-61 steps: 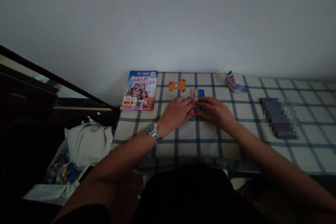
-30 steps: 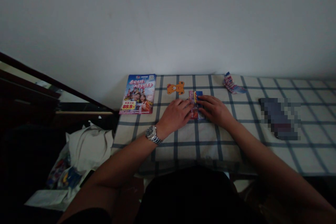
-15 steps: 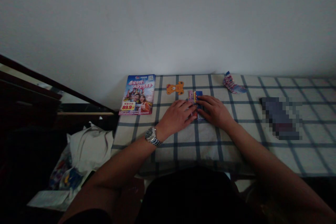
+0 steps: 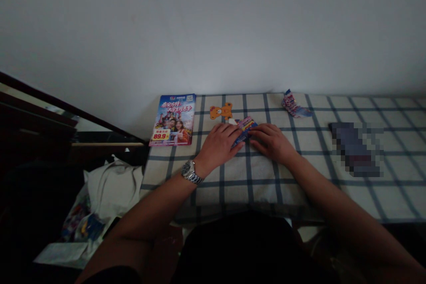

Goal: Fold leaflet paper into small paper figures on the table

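A small folded flyer, printed in blue and pink, lies tilted on the checked cloth between my hands. My left hand, with a metal watch on its wrist, holds the flyer's left part under its fingers and thumb. My right hand has its curled fingertips at the flyer's right edge, the thumb a little below them. A white corner of paper shows beyond my left fingers. The parts of the flyer beneath my left hand are hidden.
A stack of flyers lies on the left of the checked cloth. Near the wall are a flat orange bear and a folded paper piece. A dark blurred-out object lies to the right. A white bag sits lower left.
The folded flyer has turned from upright to slanting, its upper end leaning right. My left hand has shifted slightly left, and a white paper corner now shows above its fingers.
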{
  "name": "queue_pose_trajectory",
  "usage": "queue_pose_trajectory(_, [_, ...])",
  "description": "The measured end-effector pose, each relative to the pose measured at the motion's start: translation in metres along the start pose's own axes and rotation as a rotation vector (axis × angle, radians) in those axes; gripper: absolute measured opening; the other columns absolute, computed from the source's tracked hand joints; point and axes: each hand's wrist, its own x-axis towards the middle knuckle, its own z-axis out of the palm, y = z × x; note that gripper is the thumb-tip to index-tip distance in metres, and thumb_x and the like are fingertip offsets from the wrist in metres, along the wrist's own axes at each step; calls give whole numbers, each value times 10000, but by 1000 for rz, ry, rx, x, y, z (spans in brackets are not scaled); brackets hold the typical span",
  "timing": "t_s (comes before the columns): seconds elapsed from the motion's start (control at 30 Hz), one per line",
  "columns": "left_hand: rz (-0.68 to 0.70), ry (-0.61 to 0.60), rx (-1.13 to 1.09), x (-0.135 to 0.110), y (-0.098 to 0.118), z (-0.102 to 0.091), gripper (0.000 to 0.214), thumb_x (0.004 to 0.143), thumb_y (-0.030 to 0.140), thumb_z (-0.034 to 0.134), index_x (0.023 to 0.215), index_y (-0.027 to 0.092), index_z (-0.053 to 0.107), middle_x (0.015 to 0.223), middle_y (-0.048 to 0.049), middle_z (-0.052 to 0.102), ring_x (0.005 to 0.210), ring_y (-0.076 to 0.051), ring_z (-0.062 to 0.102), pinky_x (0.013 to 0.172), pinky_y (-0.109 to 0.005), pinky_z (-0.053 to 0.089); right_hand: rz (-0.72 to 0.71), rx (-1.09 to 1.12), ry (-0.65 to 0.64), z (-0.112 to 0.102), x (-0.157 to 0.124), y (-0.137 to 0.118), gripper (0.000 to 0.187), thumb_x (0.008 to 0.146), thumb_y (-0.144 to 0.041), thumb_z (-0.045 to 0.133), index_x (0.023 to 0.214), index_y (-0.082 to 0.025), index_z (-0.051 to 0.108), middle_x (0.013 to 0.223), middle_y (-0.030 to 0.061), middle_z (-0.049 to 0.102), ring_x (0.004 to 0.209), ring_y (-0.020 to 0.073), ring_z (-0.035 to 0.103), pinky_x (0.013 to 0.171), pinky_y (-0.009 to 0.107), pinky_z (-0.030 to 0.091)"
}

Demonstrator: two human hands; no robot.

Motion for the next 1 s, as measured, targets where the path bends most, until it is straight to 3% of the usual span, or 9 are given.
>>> queue_pose_trajectory(0.27, [-8, 11, -11, 0, -7, 6, 395, 1039, 374, 615, 1380, 174, 625, 1414, -98, 651, 1289, -277, 594, 1132, -469, 484, -13, 17, -36, 1, -1, 0, 280, 1033, -340, 602, 1278, -259, 712, 1248, 108, 737, 1153, 309, 664, 966, 511, 534])
queue_pose_trajectory(0.43, [-3, 9, -6, -1, -9, 8, 394, 1028, 367, 640, 1365, 163, 637, 1409, -93, 664, 1267, -274, 617, 1114, -460, 513, -11, 20, 21, 1, -2, 3, 272, 1019, -312, 623, 1272, -259, 708, 1277, 113, 727, 1197, 309, 659, 1006, 518, 546])
queue_pose_trajectory(0.77, [7, 58, -58, -1, -9, 9, 307, 1050, 297, 570, 1317, 197, 684, 1353, -73, 698, 1234, -250, 644, 1101, -462, 536, 19, 65, 43, -1, 1, 5, 359, 1002, -332, 662, 1356, -271, 651, 1394, 117, 682, 1323, 316, 623, 1112, 555, 528])
queue_pose_trajectory(1.0, [60, 29, -124, 0, -8, 10, 318, 1083, 312, 517, 1327, 189, 680, 1334, -65, 709, 1244, -228, 642, 1099, -436, 533, 15, 72, 52, -1, 0, 8, 263, 1022, -282, 628, 1274, -244, 693, 1329, 119, 714, 1281, 301, 653, 1099, 530, 550])
